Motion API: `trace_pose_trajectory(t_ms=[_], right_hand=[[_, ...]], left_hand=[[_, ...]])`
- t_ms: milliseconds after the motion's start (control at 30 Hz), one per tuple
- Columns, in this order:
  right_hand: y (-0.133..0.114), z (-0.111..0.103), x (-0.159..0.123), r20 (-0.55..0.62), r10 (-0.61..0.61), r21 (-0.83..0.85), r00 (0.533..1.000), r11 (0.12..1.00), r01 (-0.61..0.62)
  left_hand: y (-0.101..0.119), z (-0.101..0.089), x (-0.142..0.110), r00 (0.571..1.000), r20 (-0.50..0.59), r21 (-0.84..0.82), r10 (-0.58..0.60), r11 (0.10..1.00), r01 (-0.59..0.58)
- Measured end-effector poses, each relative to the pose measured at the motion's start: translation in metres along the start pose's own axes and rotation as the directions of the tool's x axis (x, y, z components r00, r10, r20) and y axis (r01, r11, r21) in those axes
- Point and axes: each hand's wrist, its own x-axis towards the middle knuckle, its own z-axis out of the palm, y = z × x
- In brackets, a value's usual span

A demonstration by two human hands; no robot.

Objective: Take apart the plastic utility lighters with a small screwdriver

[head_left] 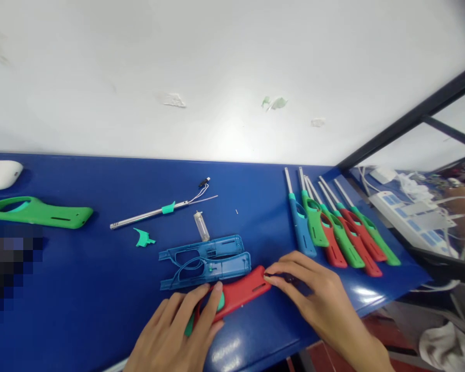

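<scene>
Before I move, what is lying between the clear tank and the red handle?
Two open blue casing halves lie between the clear tank and the red handle, in the head view.

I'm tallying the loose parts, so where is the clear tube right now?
In the head view, the clear tube lies slightly left of centre on the table, just beyond the blue shells.
</scene>
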Motion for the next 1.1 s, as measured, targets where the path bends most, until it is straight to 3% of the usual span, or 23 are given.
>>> trace_pose_trajectory(t_ms=[333,700,967,1100], right_hand=[[0.002,0.0,0.009,0.097,-0.062,-0.008,0.993,0.998,0.063],[0.005,-0.017,0.013,0.367,-0.042,0.126,0.929,0.992,-0.004],[0.004,-0.014,0.009,0.362,0.08,0.139,0.929,0.981,-0.138],[-0.003,-0.002,0.001,0.26,0.19,0.022,0.947,0.979,-0.202]], left_hand=[[-0.001,0.002,-0.002,0.999,0.031,0.048,0.025,0.998,-0.026],[0.001,-0.007,0.007,0.998,-0.025,-0.067,-0.06,0.996,0.058],[0.0,-0.005,0.007,0.998,-0.023,-0.092,-0.051,0.995,0.049],[0.002,-0.008,0.015,0.996,-0.056,-0.105,-0.076,0.992,0.07]])
